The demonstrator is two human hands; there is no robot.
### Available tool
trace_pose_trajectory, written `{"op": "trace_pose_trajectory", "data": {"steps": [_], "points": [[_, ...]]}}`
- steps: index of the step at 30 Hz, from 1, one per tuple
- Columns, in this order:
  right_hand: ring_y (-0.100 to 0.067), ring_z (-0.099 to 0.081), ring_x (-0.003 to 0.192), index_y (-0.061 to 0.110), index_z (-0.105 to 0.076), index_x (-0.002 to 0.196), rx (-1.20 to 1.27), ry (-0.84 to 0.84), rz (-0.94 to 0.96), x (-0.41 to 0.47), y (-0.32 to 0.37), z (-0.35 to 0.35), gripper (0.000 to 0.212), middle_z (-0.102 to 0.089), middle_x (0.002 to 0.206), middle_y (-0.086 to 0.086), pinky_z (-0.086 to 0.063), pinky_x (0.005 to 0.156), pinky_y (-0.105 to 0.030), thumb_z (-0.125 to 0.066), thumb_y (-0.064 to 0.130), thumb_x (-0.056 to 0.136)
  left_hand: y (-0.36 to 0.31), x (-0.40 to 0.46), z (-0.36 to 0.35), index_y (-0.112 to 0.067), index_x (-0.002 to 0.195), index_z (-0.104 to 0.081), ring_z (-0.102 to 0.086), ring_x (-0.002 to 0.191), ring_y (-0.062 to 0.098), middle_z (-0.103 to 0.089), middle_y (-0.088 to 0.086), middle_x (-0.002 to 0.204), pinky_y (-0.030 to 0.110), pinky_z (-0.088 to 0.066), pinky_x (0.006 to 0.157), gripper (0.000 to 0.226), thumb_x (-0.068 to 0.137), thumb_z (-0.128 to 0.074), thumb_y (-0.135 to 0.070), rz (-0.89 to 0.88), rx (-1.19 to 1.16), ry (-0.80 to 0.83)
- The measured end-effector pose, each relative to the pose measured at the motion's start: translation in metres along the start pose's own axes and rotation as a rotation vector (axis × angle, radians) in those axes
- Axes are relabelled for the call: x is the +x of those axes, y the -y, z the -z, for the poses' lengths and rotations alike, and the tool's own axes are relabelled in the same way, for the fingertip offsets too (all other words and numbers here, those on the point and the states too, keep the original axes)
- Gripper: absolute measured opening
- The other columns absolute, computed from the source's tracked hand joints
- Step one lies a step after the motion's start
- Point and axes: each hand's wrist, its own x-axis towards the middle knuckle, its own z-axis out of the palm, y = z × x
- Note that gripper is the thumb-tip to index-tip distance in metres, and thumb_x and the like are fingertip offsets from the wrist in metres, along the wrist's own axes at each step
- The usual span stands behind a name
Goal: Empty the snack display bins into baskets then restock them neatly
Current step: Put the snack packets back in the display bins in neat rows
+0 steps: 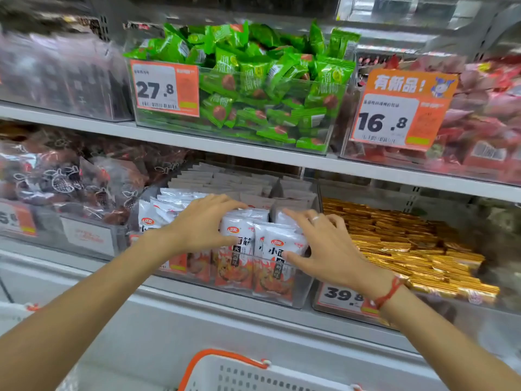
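**A:** Where do the packets (pixel 270 246) sit against the two hands?

**B:** Right between them. The left hand (pixel 201 224) comes at the upright stack from its left side, with the fingers (pixel 225 203) curved over the packet tops. The right hand (pixel 324 246) flanks the stack's right side, its thumb pressed on the front of the nearest packet and its fingers spread over the tops behind.

**A:** So are they gripping?

**B:** I judge both hands are cupped round the same cluster, squeezing it between them rather than pinching one packet. The fingers are moderately spread, not flat.

**A:** Which way does the stack run?

**B:** The packets stand on edge, faces toward the aisle, and the rows run front to back into the bin (pixel 296 292). The clear bin sits on the lower shelf (pixel 197 309), between a bin of dark packets and a bin of gold bars (pixel 417 249).

**A:** Which hand is nearer?

**B:** Both touch; neither has to reach further.

**A:** And the look of the packets?

**B:** White at the top with a small red logo, dark characters down the middle, orange-red food print below. Soft, glossy pouches that will likely slide against each other.

**A:** Where would they go?

**B:** The basket (pixel 242 373), white with an orange handle, is low and centre, below the bin, so any lift would come toward the person and down.
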Motion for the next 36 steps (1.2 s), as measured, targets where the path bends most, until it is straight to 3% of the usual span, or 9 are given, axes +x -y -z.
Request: {"op": "trace_pose_trajectory", "data": {"steps": [4, 6, 12, 17, 23, 25, 28, 31, 36], "points": [[-0.020, -0.052, 0.105, 0.020, -0.038, 0.140, -0.096, 0.095, 0.017, 0.024, -0.002, 0.009, 0.062, -0.053, 0.094, 0.005, -0.024, 0.095, -0.039, -0.057, 0.045, 0.087, -0.006, 0.008, -0.004, -0.023, 0.152, -0.025, -0.028, 0.134, 0.021, -0.036, 0.000, 0.146, 0.035, -0.028, 0.110, 0.081, 0.086, -0.066, -0.047, 0.049, 0.126, 0.087], [-0.023, -0.052, 0.106, 0.017, -0.037, 0.139, -0.128, 0.142, 0.098, 0.031, 0.004, 0.011, 0.058, -0.051, 0.091, 0.003, -0.025, 0.097, -0.039, -0.057, 0.035, 0.088, -0.005, 0.012, -0.004, -0.021, 0.153, -0.021, -0.028, 0.133, 0.022, -0.035, 0.002, 0.146, 0.035, -0.028, 0.110, 0.086, 0.086, -0.066, -0.049, 0.061, 0.167, 0.121], [-0.029, -0.053, 0.112, 0.019, -0.035, 0.142, -0.047, 0.106, 0.156, 0.015, 0.005, 0.005, 0.053, -0.061, 0.116, -0.008, -0.045, 0.090, -0.042, -0.054, 0.021, 0.093, -0.001, 0.003, -0.004, -0.025, 0.149, -0.032, -0.029, 0.133, 0.018, -0.038, -0.001, 0.144, 0.030, -0.026, 0.107, 0.076, 0.085, -0.070, -0.043, 0.044, 0.047, 0.060], [-0.028, -0.050, 0.122, 0.023, -0.039, 0.143, 0.114, 0.105, 0.113, 0.024, 0.010, -0.001, 0.054, -0.056, 0.134, -0.005, -0.047, 0.092, -0.044, -0.055, 0.016, 0.092, -0.005, -0.004, 0.000, -0.023, 0.146, -0.038, -0.030, 0.133, 0.019, -0.041, 0.001, 0.144, 0.031, -0.028, 0.109, 0.074, 0.082, -0.075, -0.035, 0.090, -0.012, -0.005], [-0.021, -0.040, 0.132, 0.023, -0.041, 0.144, 0.139, -0.032, 0.107, 0.009, -0.014, 0.006, 0.066, -0.050, 0.140, 0.000, -0.032, 0.108, -0.036, -0.064, 0.047, 0.087, -0.036, -0.006, 0.013, -0.032, 0.146, -0.036, -0.030, 0.138, 0.012, -0.036, -0.010, 0.150, 0.027, -0.023, 0.109, 0.070, 0.086, -0.068, -0.046, -0.027, -0.083, -0.011], [-0.020, -0.032, 0.137, 0.026, -0.037, 0.145, 0.072, -0.150, 0.101, -0.005, -0.026, 0.004, 0.074, -0.044, 0.144, 0.003, -0.022, 0.115, -0.037, -0.064, 0.056, 0.083, -0.049, 0.004, 0.010, -0.034, 0.145, -0.038, -0.032, 0.138, 0.012, -0.039, -0.010, 0.150, 0.030, -0.025, 0.110, 0.073, 0.083, -0.067, -0.056, -0.062, -0.088, 0.023], [-0.015, -0.016, 0.145, 0.028, -0.020, 0.152, 0.095, -0.109, 0.012, -0.020, -0.036, -0.001, 0.089, -0.024, 0.156, 0.006, -0.015, 0.120, -0.036, -0.063, 0.062, 0.081, -0.063, 0.027, -0.003, -0.030, 0.146, -0.037, -0.041, 0.134, 0.016, -0.045, -0.008, 0.147, 0.033, -0.034, 0.107, 0.081, 0.078, -0.069, -0.061, -0.114, -0.026, 0.163], [-0.012, -0.014, 0.146, 0.027, -0.013, 0.153, 0.195, -0.034, -0.062, -0.025, -0.039, -0.003, 0.093, -0.012, 0.160, 0.007, -0.020, 0.117, -0.034, -0.060, 0.063, 0.082, -0.068, 0.047, -0.012, -0.026, 0.150, -0.029, -0.041, 0.135, 0.022, -0.042, -0.002, 0.151, 0.035, -0.038, 0.104, 0.082, 0.084, -0.066, -0.057, -0.103, 0.057, 0.343], [-0.011, -0.020, 0.144, 0.029, -0.009, 0.153, 0.295, -0.006, -0.081, -0.026, -0.040, -0.008, 0.088, -0.001, 0.157, 0.018, -0.033, 0.109, -0.031, -0.057, 0.060, 0.086, -0.050, 0.049, -0.006, -0.024, 0.152, -0.028, -0.037, 0.138, 0.019, -0.038, -0.003, 0.153, 0.028, -0.032, 0.104, 0.082, 0.085, -0.064, -0.054, -0.095, 0.063, 0.369]]}}
